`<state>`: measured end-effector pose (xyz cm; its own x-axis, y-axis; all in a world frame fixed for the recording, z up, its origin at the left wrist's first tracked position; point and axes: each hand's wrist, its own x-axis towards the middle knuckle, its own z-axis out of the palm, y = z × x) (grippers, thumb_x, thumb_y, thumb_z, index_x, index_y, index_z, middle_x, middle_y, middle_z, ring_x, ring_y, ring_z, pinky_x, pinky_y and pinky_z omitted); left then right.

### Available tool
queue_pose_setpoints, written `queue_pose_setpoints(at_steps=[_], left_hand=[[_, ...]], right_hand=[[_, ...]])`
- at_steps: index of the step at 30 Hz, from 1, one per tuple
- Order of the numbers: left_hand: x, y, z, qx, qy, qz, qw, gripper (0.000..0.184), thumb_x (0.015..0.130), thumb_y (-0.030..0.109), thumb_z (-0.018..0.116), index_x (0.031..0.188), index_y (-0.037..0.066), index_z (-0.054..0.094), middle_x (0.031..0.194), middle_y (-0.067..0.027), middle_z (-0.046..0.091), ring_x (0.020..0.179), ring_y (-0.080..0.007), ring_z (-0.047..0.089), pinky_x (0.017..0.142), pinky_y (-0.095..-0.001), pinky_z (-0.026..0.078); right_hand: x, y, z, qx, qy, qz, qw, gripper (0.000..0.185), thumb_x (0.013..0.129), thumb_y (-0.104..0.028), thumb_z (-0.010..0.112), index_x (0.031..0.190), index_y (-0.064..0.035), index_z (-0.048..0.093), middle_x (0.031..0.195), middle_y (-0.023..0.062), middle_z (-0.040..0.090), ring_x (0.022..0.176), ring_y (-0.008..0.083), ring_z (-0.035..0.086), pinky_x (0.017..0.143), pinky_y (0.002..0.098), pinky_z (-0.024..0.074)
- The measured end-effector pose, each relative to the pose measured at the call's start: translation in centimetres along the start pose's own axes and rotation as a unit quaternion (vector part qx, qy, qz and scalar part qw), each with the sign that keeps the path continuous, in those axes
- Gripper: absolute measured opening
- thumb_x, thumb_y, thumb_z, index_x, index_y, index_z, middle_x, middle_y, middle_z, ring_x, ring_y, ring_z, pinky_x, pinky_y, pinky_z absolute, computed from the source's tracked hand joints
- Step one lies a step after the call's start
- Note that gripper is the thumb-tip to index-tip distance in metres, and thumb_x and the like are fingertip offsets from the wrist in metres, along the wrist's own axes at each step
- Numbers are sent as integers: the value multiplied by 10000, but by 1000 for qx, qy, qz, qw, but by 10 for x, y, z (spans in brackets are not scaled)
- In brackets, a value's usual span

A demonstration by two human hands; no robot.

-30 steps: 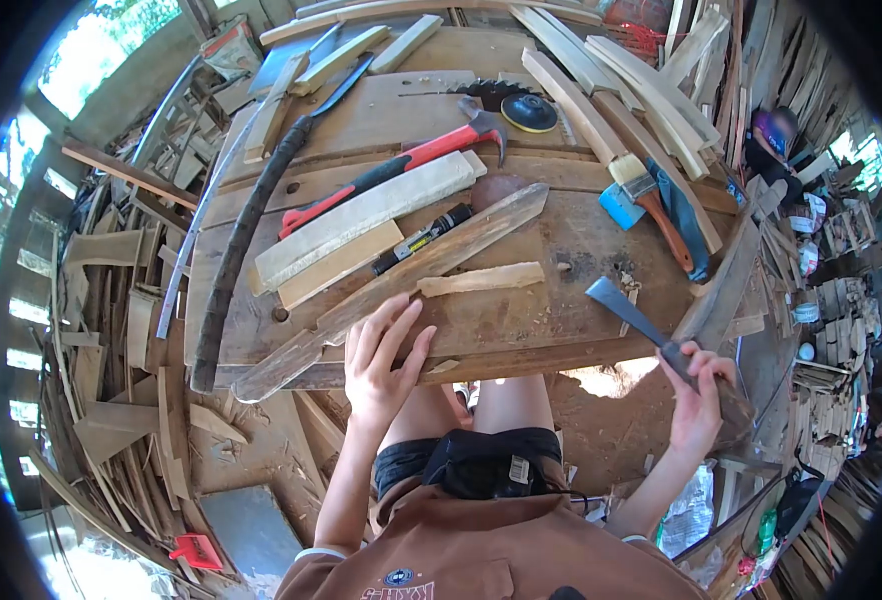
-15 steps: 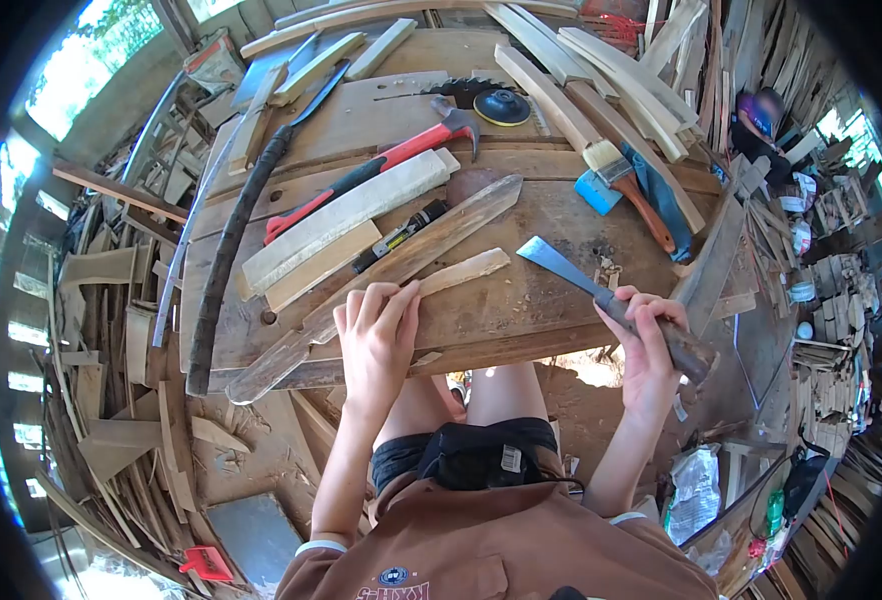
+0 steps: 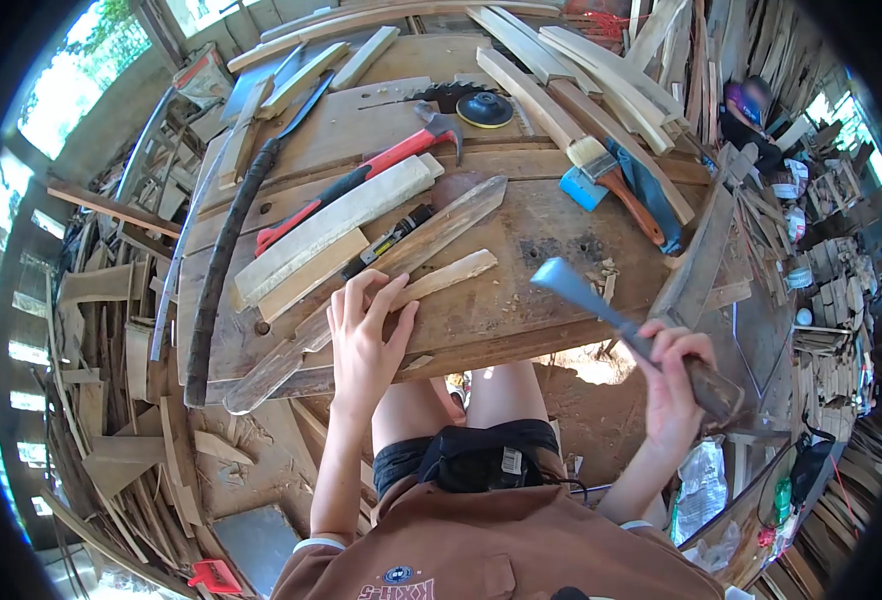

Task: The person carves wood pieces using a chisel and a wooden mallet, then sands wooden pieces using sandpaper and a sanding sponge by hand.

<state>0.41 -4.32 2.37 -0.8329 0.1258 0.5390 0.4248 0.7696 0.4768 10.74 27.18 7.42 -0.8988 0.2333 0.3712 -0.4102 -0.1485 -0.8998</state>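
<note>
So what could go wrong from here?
The bladed tool in the right hand might slip or miss and catch the bare left hand, which is at the near end of the thin wood strip. That narrow strip could shift if struck. A wide swing might also knock the paintbrush lying beyond the tool.

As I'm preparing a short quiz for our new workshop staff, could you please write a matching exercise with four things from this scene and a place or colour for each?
1. Chisel-like tool
2. Claw hammer
3. Paintbrush
4. Thin wood strip

A. Red and black handle
B. One end at the left hand
C. Held in the right hand
D. Orange-brown handle, pale bristles

Pairs: 1-C, 2-A, 3-D, 4-B
</note>
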Motion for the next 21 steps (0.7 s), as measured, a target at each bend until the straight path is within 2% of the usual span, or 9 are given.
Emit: queue_pose_setpoints(at_steps=[1,4,7,10,14,20,21], left_hand=[[1,2,0,-3,13,2,1000,331,783,92,787,1108,83,720,1101,-57,580,900,-249,503,882,-391,451],[-2,-5,6,-19,24,-12,999,269,764,86,804,1024,74,738,1099,-65,578,888,-245,500,854,-384,455],[-2,-4,8,-27,56,-25,998,224,744,83,824,949,60,738,1083,-72,573,882,-244,500,831,-381,458],[-3,-2,8,-33,77,-38,996,228,736,85,835,935,50,730,1070,-75,566,883,-247,500,824,-383,461],[-4,-1,7,-31,72,-41,996,236,737,90,838,940,48,726,1076,-75,559,889,-248,502,823,-380,465],[-6,-1,8,-32,72,-47,996,231,745,81,832,948,47,728,1087,-75,566,890,-246,502,825,-378,464],[-4,-2,8,-17,80,-19,997,227,760,86,821,949,43,703,1103,-74,557,867,-251,500,783,-380,475]], right_hand=[[2,2,17,60,21,21,998,124,913,-39,673,938,-26,552,931,130,594,1092,340,587,932,446,471],[8,17,43,94,-57,31,993,92,913,-14,674,916,-12,582,908,119,630,1036,324,624,941,447,476],[13,32,58,86,-70,35,993,92,910,8,672,924,-12,584,908,115,641,1028,315,632,940,454,488],[16,30,52,133,-14,87,987,89,910,20,666,925,-17,587,910,113,645,1024,313,633,954,467,492],[16,19,7,98,1,71,993,78,936,-16,644,954,-25,569,939,119,608,1072,312,595,960,477,507],[-5,-19,-46,-4,91,39,995,95,944,-6,621,986,-20,537,956,137,569,1102,316,566,970,542,529],[-5,-23,-44,-44,93,19,995,107,936,0,630,981,-14,533,959,136,571,1112,319,559,978,502,519]])
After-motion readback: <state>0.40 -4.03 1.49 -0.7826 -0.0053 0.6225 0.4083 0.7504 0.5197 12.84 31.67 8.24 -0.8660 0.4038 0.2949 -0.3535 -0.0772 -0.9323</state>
